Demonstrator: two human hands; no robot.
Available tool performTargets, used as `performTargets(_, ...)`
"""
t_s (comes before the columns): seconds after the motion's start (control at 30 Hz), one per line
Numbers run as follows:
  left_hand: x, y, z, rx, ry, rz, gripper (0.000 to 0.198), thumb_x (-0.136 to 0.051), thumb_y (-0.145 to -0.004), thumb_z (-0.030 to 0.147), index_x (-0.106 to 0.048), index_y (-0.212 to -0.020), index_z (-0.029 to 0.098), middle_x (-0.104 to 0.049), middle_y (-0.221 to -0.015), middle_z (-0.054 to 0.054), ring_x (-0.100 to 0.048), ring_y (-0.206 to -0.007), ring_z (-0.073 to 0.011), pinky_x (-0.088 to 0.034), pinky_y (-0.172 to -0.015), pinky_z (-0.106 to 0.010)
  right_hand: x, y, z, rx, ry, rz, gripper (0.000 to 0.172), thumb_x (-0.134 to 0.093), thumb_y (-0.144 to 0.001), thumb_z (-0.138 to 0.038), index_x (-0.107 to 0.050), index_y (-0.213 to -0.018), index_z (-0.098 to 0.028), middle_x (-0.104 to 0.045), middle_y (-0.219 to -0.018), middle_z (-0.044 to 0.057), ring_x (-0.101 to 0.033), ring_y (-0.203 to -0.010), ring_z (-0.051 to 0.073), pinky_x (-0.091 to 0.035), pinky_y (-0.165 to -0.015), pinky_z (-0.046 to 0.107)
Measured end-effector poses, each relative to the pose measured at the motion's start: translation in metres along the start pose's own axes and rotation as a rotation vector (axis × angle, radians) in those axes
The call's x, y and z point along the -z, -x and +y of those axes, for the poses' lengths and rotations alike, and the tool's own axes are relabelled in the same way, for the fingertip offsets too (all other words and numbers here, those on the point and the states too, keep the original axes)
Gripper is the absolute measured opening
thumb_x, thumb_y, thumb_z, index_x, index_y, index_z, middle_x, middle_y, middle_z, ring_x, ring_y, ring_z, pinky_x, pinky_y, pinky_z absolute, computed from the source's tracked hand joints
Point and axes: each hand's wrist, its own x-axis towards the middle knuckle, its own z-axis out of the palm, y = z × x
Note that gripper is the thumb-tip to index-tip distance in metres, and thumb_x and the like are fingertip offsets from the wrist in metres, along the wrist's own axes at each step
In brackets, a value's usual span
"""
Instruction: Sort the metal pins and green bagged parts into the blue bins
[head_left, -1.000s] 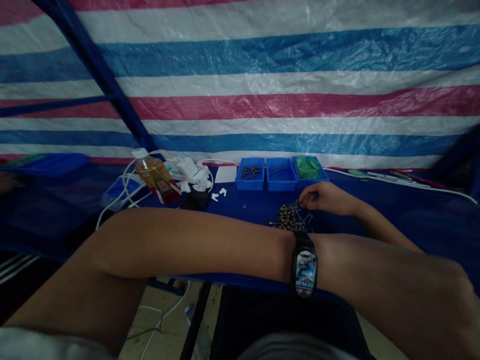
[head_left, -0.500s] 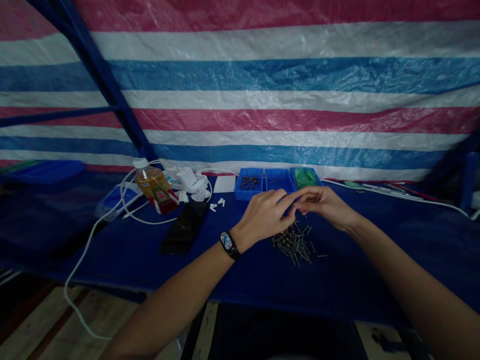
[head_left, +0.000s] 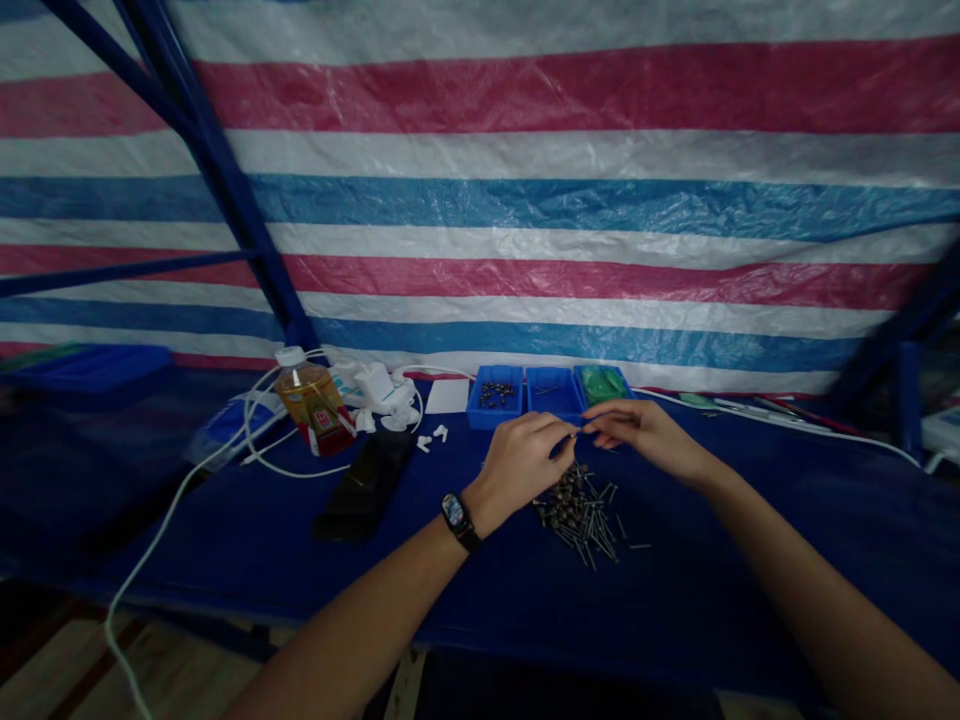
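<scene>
My left hand [head_left: 527, 458], with a dark watch [head_left: 454, 511] on its wrist, is closed in a pinch, a small glinting metal piece [head_left: 574, 434] between thumb and fingertips. Facing it, my right hand [head_left: 649, 435] has its thumb and forefinger pinched close to that piece; whatever they hold is too small to make out. Beneath both hands lies a loose pile of screws [head_left: 589, 520] with small brownish metal parts mixed in at its upper left. Behind the hands stand three blue bins: the left bin [head_left: 495, 420] holds small metal parts, the middle bin [head_left: 553, 400] a few thin screws.
A green plastic bag [head_left: 602, 383] fills the right bin. Left of my hands are a black phone [head_left: 364, 487], white earbuds [head_left: 432, 438], a bottle of amber drink [head_left: 315, 405] and a power strip [head_left: 375, 385] with white cables. A striped tarp [head_left: 562, 220] hangs behind the table.
My hands have drawn slightly apart at the fingertips, baring a small metal piece and more of the pile. The view has tilted up, so the table sits lower.
</scene>
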Motion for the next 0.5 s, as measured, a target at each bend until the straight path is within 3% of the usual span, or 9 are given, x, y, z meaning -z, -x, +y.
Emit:
performTargets(0.1,0.019,-0.012,-0.013,0.057,-0.093,0.181,0.013,-0.061,-0.090,0.015,-0.073,-0.095,0.017,-0.076,-0.092,-0.003,-0.071,-0.080,-0.0163,-0.058,-0.075,-0.029,0.012,0.002,-0.003,0.168,0.584,0.122,0.026,-0.053,-0.093,-0.027,-0.074,-0.106,-0.021,-0.076,-0.106,0.008,-0.071,-0.096,0.025,-0.054,-0.089,0.042)
performTargets(0.2,0.037,-0.023,-0.032,0.078,-0.153,0.300,0.014,-0.061,-0.090,0.015,-0.073,-0.097,0.017,-0.076,-0.094,-0.005,-0.070,-0.079,-0.0152,-0.058,-0.075,-0.028,0.016,0.007,-0.010,0.198,0.938,0.114,0.030,-0.048,-0.095,-0.022,-0.073,-0.110,-0.021,-0.074,-0.111,0.008,-0.070,-0.099,0.027,-0.052,-0.090,0.041)
performTargets(0.37,0.047,-0.022,-0.053,0.072,-0.166,0.377,0.016,-0.063,-0.091,0.015,-0.072,-0.104,0.018,-0.075,-0.100,-0.005,-0.069,-0.073,-0.0115,-0.057,-0.073,-0.024,0.003,0.010,-0.011,-0.007,1.179,0.033,0.031,-0.051,-0.096,-0.030,-0.071,-0.118,-0.021,-0.071,-0.115,0.012,-0.070,-0.095,0.029,-0.052,-0.080,0.037)
performTargets(0.5,0.046,-0.023,-0.050,0.075,-0.142,0.433,0.015,-0.063,-0.091,0.015,-0.072,-0.104,0.018,-0.075,-0.097,-0.004,-0.067,-0.069,-0.0102,-0.056,-0.070,-0.023,-0.011,0.005,0.000,-0.141,1.197,-0.020,0.023,-0.053,-0.092,-0.025,-0.073,-0.105,-0.020,-0.072,-0.109,0.012,-0.071,-0.094,0.029,-0.049,-0.073,0.034)
